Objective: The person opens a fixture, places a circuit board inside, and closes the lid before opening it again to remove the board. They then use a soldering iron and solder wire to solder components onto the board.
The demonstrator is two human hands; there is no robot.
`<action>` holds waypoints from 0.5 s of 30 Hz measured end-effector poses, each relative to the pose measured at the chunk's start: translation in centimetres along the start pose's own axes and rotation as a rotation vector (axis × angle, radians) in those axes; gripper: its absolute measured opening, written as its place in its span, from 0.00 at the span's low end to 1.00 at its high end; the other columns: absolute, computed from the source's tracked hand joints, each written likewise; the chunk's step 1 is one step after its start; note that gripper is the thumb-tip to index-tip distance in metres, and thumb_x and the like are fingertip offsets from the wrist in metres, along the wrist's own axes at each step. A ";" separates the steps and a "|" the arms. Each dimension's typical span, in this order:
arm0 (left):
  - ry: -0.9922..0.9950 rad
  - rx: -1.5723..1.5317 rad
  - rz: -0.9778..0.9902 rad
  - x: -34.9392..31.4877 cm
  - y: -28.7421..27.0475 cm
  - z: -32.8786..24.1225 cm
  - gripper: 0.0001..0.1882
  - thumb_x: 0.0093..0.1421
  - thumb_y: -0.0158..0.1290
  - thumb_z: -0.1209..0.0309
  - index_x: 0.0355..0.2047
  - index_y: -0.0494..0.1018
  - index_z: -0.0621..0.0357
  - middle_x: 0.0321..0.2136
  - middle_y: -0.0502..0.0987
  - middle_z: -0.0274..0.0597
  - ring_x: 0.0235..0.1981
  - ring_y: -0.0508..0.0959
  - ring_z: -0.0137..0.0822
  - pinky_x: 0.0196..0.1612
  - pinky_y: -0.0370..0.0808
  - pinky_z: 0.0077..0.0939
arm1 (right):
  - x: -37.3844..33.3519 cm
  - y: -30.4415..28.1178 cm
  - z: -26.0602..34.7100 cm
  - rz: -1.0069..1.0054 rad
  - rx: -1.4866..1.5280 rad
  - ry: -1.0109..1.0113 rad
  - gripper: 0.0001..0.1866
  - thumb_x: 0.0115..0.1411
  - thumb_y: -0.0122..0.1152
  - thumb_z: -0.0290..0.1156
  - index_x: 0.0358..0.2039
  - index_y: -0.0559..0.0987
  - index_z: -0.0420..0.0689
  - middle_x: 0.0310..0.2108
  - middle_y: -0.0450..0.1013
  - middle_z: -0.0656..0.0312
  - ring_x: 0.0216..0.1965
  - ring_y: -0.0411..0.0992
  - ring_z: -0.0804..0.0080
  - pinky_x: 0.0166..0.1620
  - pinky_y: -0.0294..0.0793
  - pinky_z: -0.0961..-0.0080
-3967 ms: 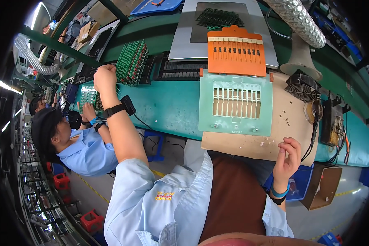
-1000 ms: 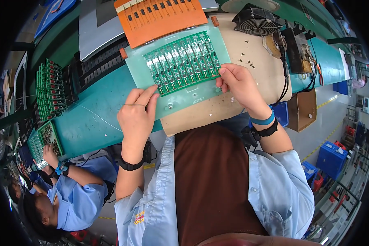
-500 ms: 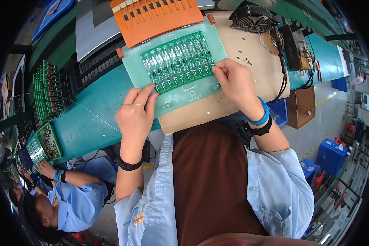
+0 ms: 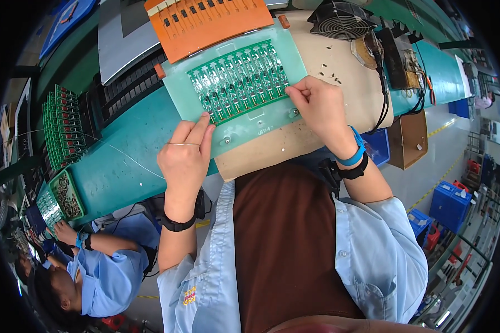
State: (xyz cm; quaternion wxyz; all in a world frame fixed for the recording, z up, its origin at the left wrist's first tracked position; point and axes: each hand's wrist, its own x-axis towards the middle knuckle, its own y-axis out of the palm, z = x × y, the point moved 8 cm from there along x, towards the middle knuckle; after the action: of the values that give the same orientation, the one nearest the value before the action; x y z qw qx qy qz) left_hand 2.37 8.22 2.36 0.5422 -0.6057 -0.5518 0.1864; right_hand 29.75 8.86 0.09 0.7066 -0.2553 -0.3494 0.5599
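Note:
A green circuit board panel made of several narrow boards with small parts lies in a pale green fixture plate. My left hand pinches the panel's near left corner between thumb and fingers. At the right edge, my right hand has its thumb and forefinger closed on the panel's side. An orange hinged cover with rows of dark parts stands raised at the fixture's far side. The fingertips hide the corners they touch.
A black fan and a soldering stand with cables stand at the back right. Loose components lie on the brown sheet. On the left are upright boards and a green parts tray. A co-worker sits at lower left.
The whole view has shifted slightly. Both hands keep to the same edges of the circuit board panel, with hardly any movement against it.

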 end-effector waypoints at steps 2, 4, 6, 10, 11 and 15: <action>0.010 0.016 0.001 -0.1 0.1 -0.1 0.12 0.58 0.67 0.66 0.43 0.86 0.48 0.29 0.79 0.30 0.21 0.79 0.36 0.25 0.76 0.30 | 0.0 0.0 0.0 -0.005 -0.006 -0.002 0.07 0.59 0.72 0.28 0.30 0.83 0.38 0.21 0.79 0.57 0.19 0.76 0.75 0.25 0.74 0.79; 0.015 0.023 0.002 -0.1 0.1 -0.1 0.12 0.58 0.67 0.66 0.43 0.86 0.48 0.29 0.79 0.29 0.21 0.79 0.36 0.25 0.77 0.30 | 0.1 0.1 0.0 -0.003 -0.008 0.005 0.07 0.59 0.72 0.28 0.30 0.83 0.38 0.20 0.79 0.57 0.19 0.76 0.75 0.25 0.73 0.78; 0.014 0.016 0.007 -0.1 0.0 -0.1 0.13 0.58 0.66 0.66 0.44 0.85 0.48 0.30 0.79 0.29 0.22 0.80 0.37 0.26 0.77 0.30 | 0.1 0.1 0.1 -0.001 -0.009 0.008 0.07 0.59 0.72 0.28 0.30 0.83 0.38 0.20 0.79 0.57 0.19 0.76 0.75 0.25 0.73 0.78; 0.016 0.011 0.010 -0.1 0.1 -0.3 0.13 0.58 0.66 0.66 0.44 0.85 0.48 0.30 0.79 0.29 0.22 0.80 0.37 0.26 0.77 0.30 | 0.2 0.2 0.2 0.003 -0.025 -0.002 0.07 0.59 0.72 0.27 0.30 0.82 0.38 0.20 0.78 0.57 0.19 0.76 0.75 0.25 0.73 0.78; 0.018 0.011 0.011 -0.1 0.2 -0.3 0.13 0.58 0.66 0.66 0.44 0.85 0.48 0.31 0.79 0.29 0.22 0.80 0.37 0.26 0.77 0.30 | 0.3 0.2 0.2 0.006 -0.028 -0.007 0.07 0.59 0.72 0.27 0.31 0.82 0.39 0.20 0.78 0.58 0.19 0.76 0.75 0.25 0.73 0.78; 0.017 0.005 0.018 0.0 0.3 -0.3 0.13 0.59 0.66 0.67 0.45 0.85 0.48 0.31 0.80 0.30 0.23 0.80 0.37 0.27 0.77 0.30 | 0.4 0.1 0.4 0.016 -0.026 -0.018 0.06 0.58 0.72 0.26 0.32 0.82 0.40 0.20 0.78 0.58 0.19 0.75 0.74 0.26 0.73 0.77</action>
State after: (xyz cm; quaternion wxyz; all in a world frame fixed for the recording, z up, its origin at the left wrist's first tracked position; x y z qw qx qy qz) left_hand 2.79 8.14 2.23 0.5467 -0.6108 -0.5412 0.1875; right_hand 29.45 9.24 0.35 0.6956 -0.2622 -0.3610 0.5631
